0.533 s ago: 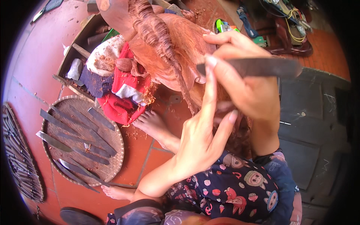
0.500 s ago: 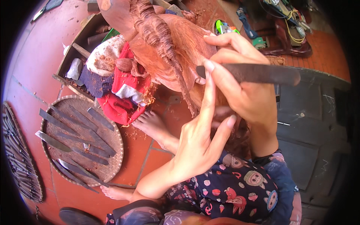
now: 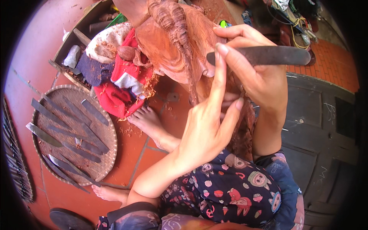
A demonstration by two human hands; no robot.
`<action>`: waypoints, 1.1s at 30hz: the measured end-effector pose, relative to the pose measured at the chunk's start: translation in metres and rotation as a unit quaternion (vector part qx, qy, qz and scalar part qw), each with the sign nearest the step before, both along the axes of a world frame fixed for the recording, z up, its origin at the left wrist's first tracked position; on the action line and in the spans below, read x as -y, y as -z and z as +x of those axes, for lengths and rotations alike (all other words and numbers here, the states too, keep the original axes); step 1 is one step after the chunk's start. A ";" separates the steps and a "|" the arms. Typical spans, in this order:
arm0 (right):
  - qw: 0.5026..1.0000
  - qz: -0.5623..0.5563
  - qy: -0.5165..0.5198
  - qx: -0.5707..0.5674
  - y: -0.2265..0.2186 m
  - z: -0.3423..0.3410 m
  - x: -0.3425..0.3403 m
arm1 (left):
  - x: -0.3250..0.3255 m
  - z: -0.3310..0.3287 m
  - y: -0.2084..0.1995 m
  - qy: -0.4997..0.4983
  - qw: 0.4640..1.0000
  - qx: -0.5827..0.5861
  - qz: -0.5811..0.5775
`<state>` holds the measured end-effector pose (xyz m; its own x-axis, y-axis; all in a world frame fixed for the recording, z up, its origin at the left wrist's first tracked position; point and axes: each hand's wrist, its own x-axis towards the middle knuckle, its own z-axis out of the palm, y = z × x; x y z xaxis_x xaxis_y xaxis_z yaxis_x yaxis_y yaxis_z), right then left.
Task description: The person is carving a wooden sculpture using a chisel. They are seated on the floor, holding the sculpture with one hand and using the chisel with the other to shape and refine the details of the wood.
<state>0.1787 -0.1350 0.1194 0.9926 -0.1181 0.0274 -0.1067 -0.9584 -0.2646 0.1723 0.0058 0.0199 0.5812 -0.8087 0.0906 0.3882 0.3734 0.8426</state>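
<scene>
A reddish-brown wood carving [image 3: 165,50] with a ridged, rope-like strip down its front stands before me. In my right hand [image 3: 257,73] is a dark flat carving blade [image 3: 276,56], pinched between thumb and fingers, its rounded end sticking out to the right. The blade's other end meets the carved surface beside a small curl. My left hand [image 3: 201,134] lies against the lower part of the carving, its index finger stretched up to the blade's working end. The left thumb is apart, and the other fingers curl in against the wood, partly hidden.
At left, a round woven tray [image 3: 113,153] holds several flat blades; another tray of slim tools [image 3: 15,161] lies beyond it. Shavings-covered red cloth [image 3: 115,100] spills from a wooden box [image 3: 57,65]. My bare foot [image 3: 149,124] rests on the tiles; a dark panel [image 3: 306,142] lies right.
The view has shifted slightly, so the tray and box sit further left and higher. Both hands and the blade stay at about the same spot on the carving.
</scene>
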 end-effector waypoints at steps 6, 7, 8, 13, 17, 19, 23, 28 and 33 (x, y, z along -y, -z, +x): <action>1.000 0.015 -0.001 0.017 0.003 0.001 -0.003 | 0.000 -0.003 -0.002 0.022 0.999 -0.028 0.012; 0.998 0.046 0.037 0.007 0.003 0.002 -0.002 | 0.001 -0.004 -0.001 0.014 1.000 -0.025 0.009; 0.993 0.101 0.068 0.011 0.003 0.003 -0.002 | 0.002 -0.005 -0.001 -0.017 1.000 -0.006 -0.012; 0.992 -0.066 -0.107 0.015 -0.001 0.010 0.002 | 0.005 -0.007 0.000 -0.035 0.999 0.018 -0.019; 1.000 -0.001 -0.021 -0.022 -0.004 0.010 0.000 | 0.004 -0.008 0.000 -0.014 1.000 -0.012 -0.018; 1.000 0.013 -0.009 -0.018 -0.004 0.009 -0.002 | 0.003 -0.009 0.000 -0.017 1.000 -0.007 0.001; 0.996 -0.037 -0.080 -0.010 -0.004 0.012 0.001 | 0.002 -0.009 0.002 -0.029 0.999 0.016 -0.010; 0.999 0.023 -0.036 -0.010 -0.007 0.015 0.006 | 0.006 -0.009 0.004 -0.067 0.997 0.038 0.002; 0.998 -0.017 -0.039 -0.041 -0.009 0.016 0.000 | 0.008 -0.010 0.001 -0.036 0.999 0.012 0.013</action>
<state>0.1951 -0.1351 0.1285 0.9978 -0.0408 -0.0518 -0.0515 -0.9727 -0.2261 0.1623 -0.0021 0.0185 0.6355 -0.7676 0.0834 0.3417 0.3765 0.8611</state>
